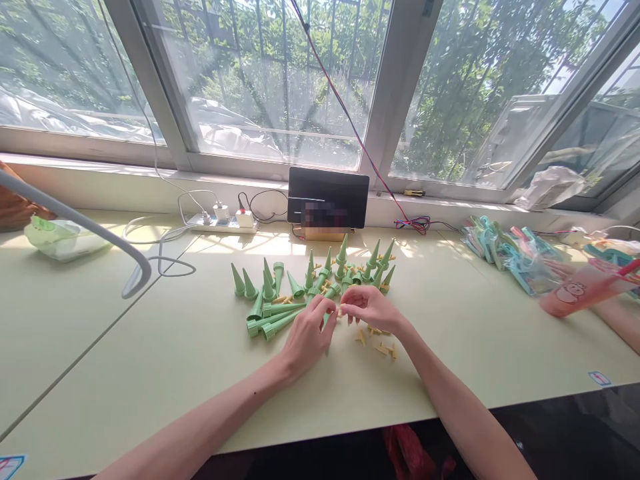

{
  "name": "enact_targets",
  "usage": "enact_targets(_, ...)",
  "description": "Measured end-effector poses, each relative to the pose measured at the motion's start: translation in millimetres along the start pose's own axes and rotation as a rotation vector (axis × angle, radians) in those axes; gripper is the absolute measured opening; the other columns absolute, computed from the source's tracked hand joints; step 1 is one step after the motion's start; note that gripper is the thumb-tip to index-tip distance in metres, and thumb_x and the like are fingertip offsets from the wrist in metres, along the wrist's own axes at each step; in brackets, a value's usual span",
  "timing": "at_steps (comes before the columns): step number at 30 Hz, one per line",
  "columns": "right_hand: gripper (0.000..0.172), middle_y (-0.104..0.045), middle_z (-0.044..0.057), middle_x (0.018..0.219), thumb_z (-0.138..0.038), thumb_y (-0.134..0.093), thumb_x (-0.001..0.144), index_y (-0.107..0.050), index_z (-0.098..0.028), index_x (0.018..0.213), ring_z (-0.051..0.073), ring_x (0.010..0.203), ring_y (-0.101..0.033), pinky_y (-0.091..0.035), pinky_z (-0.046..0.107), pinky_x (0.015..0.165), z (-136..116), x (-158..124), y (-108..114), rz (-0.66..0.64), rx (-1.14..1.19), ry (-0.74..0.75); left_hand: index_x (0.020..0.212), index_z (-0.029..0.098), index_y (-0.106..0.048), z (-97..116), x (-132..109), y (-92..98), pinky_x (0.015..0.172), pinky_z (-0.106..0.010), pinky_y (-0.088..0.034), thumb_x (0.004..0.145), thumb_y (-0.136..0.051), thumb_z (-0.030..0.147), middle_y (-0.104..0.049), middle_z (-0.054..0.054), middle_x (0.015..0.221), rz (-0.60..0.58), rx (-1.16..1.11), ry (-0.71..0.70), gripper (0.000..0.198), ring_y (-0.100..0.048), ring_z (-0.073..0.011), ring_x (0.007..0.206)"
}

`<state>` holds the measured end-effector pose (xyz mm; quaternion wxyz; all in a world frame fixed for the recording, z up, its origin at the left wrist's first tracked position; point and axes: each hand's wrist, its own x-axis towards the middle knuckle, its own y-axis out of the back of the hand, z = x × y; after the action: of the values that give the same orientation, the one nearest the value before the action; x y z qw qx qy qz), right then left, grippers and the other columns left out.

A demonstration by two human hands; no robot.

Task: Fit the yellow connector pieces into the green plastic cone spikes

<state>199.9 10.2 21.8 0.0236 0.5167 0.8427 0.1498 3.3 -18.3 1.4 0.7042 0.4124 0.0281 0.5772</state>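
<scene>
My left hand (311,332) is closed, palm down, around what looks like a green plastic spike (327,351). Mostly hidden by the fingers, the spike shows its tip below them. Close beside it, my right hand (369,307) pinches a small yellow plastic piece (341,311) between thumb and fingertips. The two hands nearly meet. Just beyond them, several green cone spikes (342,259) stand upright. Longer green spikes (274,323) with ribbed caps lie on their sides left of my left hand. Several loose yellow pieces (384,348) are scattered below my right hand.
A dark tablet (329,197) leans on a box at the back. Left of it is a power strip (225,225) with white cables. At right stand a pink drink cup (575,293) and bagged items (525,260); another person's arm (620,323) rests there. A grey curved bar (100,213) crosses the left.
</scene>
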Motion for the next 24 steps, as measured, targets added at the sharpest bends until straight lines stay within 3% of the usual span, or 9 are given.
enact_targets(8,0.022,-0.067,0.001,0.069,-0.04,-0.066,0.087,-0.063,-0.019,0.083,0.013,0.053,-0.062,-0.049,0.024,0.048,6.8,3.7,1.8,0.223,-0.045,-0.001,0.074,0.019,-0.044,-4.2,1.5,-0.8,0.055,-0.023,-0.03,0.098,-0.045,0.031,-0.047,0.004,0.064,0.049,0.028,0.018,0.027,-0.04,-0.0099,0.055)
enact_targets(12,0.023,-0.067,0.001,0.068,-0.042,-0.066,0.086,-0.062,-0.02,0.082,0.014,0.05,-0.062,-0.048,0.025,0.047,9.5,5.0,2.4,0.327,-0.045,-0.026,0.097,0.018,-0.057,-4.8,2.5,-0.7,0.055,-0.022,-0.032,0.1,-0.04,0.026,-0.049,0.004,0.064,0.115,0.033,0.007,0.019,-0.042,-0.0101,0.054)
enact_targets(15,0.025,-0.066,0.001,0.067,-0.043,-0.066,0.086,-0.062,-0.02,0.081,0.015,0.048,-0.061,-0.048,0.026,0.045,11.4,6.0,2.6,0.375,-0.031,-0.027,0.117,0.019,-0.056,-4.2,3.6,0.2,0.056,-0.022,-0.035,0.099,-0.04,0.023,-0.055,0.004,0.067,0.106,0.06,0.006,0.024,-0.048,-0.0107,0.055)
enact_targets(20,0.024,-0.067,0.002,0.066,-0.043,-0.065,0.086,-0.062,-0.02,0.081,0.016,0.047,-0.061,-0.048,0.027,0.045,14.2,7.1,3.1,0.41,-0.05,-0.031,0.105,0.019,-0.06,-3.4,3.5,0.1,0.059,-0.024,-0.042,0.093,-0.05,0.02,-0.062,-0.001,0.082,0.057,0.146,-0.004,0.016,-0.054,-0.0118,0.06)
enact_targets(24,0.023,-0.067,0.001,0.066,-0.042,-0.064,0.087,-0.063,-0.02,0.081,0.016,0.048,-0.061,-0.048,0.028,0.047,15.3,6.9,2.9,0.422,-0.071,-0.021,0.106,0.021,-0.06,-1.0,2.5,1.1,0.061,-0.026,-0.046,0.091,-0.053,0.021,-0.062,-0.004,0.104,0.029,0.187,-0.01,0.017,-0.052,-0.0102,0.058)
